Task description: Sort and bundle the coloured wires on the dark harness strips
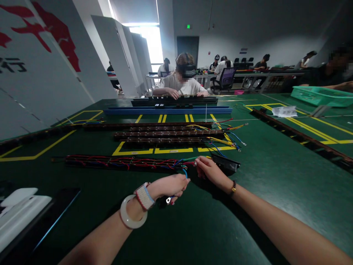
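Note:
A long black strip laced with red and blue wires lies across the table before me. My left hand is closed around a light-blue wire near the strip's right end. A metal ring terminal pokes out below its fingers. Higher and to the right, my right hand pinches a red wire near its end. A green wire passes just behind those fingertips. Beyond the right hand sits a short black channel piece, apart from my fingers as far as I can see.
Several wired strips lie farther back inside yellow tape marks. Behind them are a blue rail and a co-worker in a headset. A long bar and green basket are at right. A dark flat panel lies front left.

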Tool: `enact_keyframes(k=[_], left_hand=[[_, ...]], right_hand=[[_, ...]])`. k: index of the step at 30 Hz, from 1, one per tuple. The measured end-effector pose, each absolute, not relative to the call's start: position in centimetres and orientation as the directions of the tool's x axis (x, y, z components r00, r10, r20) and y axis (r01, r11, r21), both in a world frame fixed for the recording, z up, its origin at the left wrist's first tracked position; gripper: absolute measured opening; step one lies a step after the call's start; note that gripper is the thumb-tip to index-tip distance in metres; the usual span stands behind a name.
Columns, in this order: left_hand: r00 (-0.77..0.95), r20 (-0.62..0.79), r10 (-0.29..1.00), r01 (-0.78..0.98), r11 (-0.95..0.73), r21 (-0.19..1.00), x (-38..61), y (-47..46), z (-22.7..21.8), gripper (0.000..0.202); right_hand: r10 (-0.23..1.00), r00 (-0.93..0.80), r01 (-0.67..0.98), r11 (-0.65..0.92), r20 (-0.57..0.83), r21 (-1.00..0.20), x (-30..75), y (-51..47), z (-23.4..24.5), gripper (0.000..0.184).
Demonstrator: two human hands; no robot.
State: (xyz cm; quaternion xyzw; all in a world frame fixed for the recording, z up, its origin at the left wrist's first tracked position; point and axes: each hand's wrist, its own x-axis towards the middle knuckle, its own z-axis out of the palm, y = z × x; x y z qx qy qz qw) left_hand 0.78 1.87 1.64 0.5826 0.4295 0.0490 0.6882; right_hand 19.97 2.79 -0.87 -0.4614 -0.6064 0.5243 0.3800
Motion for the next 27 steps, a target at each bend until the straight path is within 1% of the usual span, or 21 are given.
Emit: enact_keyframes(k=[2,6,9,13,15,17,20,21,23,27], left_hand=[[0.619,-0.552,0.558,0.482,0.285,0.828,0.5,2.1,1.8,0.039],[0.577,-0.624,0.527,0.609,0.232,0.759,0.5,2.4,2.2,0.04],[0.632,-0.593,0.499,0.556,0.243,0.795,0.7,2.5,2.0,0.045],[0.778,-0.552,0.299,0.456,0.335,0.825,0.8,3.1,1.2,0.061],[0.806,-0.539,0.245,0.456,0.323,0.829,0.8,3.3,1.0,0.064],[0.821,-0.544,0.173,0.486,0.289,0.825,0.8,3.1,1.1,0.062],[0.83,-0.557,-0.015,0.541,0.261,0.8,0.9,2.5,1.4,0.058],[0.832,-0.551,-0.06,0.546,0.263,0.795,1.0,2.2,1.4,0.056],[0.841,-0.536,-0.082,0.535,0.28,0.797,1.2,1.8,1.3,0.052],[0.859,-0.51,-0.042,0.493,0.333,0.804,1.2,1.7,0.9,0.049]], right_hand=[[0.958,-0.286,0.162,0.021,-0.026,-0.987,20.1,2.8,-1.0,0.033],[0.958,-0.287,0.144,0.029,-0.013,-0.989,20.1,3.0,-1.6,0.034],[0.964,-0.267,0.131,0.037,0.001,-0.991,20.0,3.3,-1.9,0.034],[0.967,-0.255,0.136,0.066,0.03,-0.988,19.8,3.5,-2.1,0.033],[0.967,-0.252,0.14,0.068,0.031,-0.988,19.7,3.6,-2.1,0.032],[0.968,-0.247,0.143,0.07,0.032,-0.987,19.7,3.6,-2.0,0.032],[0.97,-0.237,0.143,0.081,0.046,-0.986,19.7,3.6,-1.9,0.031],[0.971,-0.233,0.144,0.085,0.05,-0.986,19.7,3.6,-1.9,0.031],[0.972,-0.227,0.15,0.093,0.057,-0.984,19.6,3.7,-1.9,0.03],[0.972,-0.224,0.159,0.102,0.065,-0.982,19.4,4.2,-2.0,0.028]])
